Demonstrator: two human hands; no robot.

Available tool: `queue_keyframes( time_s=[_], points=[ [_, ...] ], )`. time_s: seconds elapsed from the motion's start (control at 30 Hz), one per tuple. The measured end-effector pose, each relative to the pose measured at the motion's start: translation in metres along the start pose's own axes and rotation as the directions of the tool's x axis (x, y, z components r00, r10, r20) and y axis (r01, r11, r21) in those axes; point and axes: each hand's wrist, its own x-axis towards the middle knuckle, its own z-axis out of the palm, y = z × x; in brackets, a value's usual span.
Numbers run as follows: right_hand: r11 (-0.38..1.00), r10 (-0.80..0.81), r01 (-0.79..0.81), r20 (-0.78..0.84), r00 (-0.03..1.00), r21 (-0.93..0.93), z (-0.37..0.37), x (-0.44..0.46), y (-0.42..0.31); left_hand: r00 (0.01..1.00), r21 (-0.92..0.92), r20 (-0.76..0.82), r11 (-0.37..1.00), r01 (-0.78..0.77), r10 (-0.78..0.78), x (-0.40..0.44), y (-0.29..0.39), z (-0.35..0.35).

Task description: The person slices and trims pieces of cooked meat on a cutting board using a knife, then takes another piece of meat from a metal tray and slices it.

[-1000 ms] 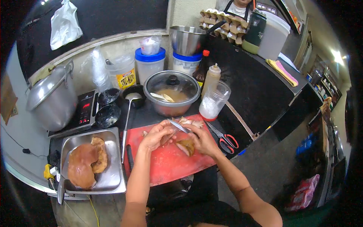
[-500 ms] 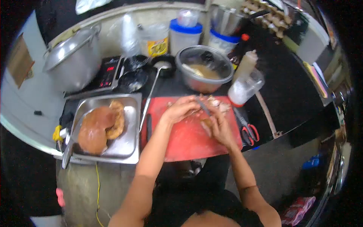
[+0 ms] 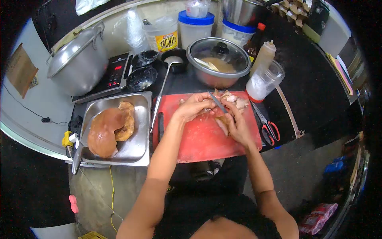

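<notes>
Over the red cutting board (image 3: 199,137), my two hands are close together. My right hand (image 3: 238,126) is closed on a knife (image 3: 217,102), whose grey blade points up and to the left towards my other hand. My left hand (image 3: 194,106) is closed with its fingertips pinched on a small piece of meat, mostly hidden by the fingers. Below my right fingers a browned piece of meat (image 3: 223,126) lies on the board. Pale cut meat pieces (image 3: 238,101) are heaped along the board's far edge, behind both hands.
Left of the board, a steel tray (image 3: 137,149) holds large browned meat pieces (image 3: 104,133). A long ladle (image 3: 160,93) lies between them. Red-handled scissors (image 3: 267,125) are at the right. Behind stand a lidded bowl (image 3: 217,77), a clear jar (image 3: 266,81) and a large pot (image 3: 79,61).
The view has shifted slightly and become sharper. Both hands stay together over the board, with the knife blade still between them.
</notes>
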Motion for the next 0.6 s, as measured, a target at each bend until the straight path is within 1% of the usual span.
queue_keyframes(
  time_s=[0.1,0.2,0.3,0.4,0.5,0.6],
  points=[
    [0.996,-0.093,0.092,-0.035,0.995,-0.019,0.002,0.002,0.007,1.0,-0.021,0.002,0.999,0.024,-0.024,0.001,-0.002,-0.003],
    [0.995,-0.094,0.092,-0.064,0.994,-0.036,0.002,0.004,0.013,0.999,-0.03,0.015,0.998,0.049,-0.048,0.004,-0.004,-0.006],
    [0.995,-0.097,0.089,-0.175,0.98,-0.052,-0.001,0.004,0.011,0.998,-0.056,-0.021,0.997,0.053,-0.054,0.004,-0.003,-0.003],
    [0.994,-0.077,0.09,-0.211,0.975,0.056,-0.005,0.006,0.007,0.997,-0.064,-0.054,0.997,0.048,-0.052,0.002,0.001,0.003],
    [0.996,0.012,-0.002,-0.11,0.994,0.092,-0.003,0.002,0.0,0.994,-0.126,-0.08,0.99,0.059,-0.07,0.005,-0.001,-0.001],
    [0.979,0.075,-0.062,-0.056,0.996,0.196,0.003,0.0,-0.014,0.999,-0.158,0.004,0.986,0.051,-0.051,0.006,-0.004,-0.007]
  ],
)
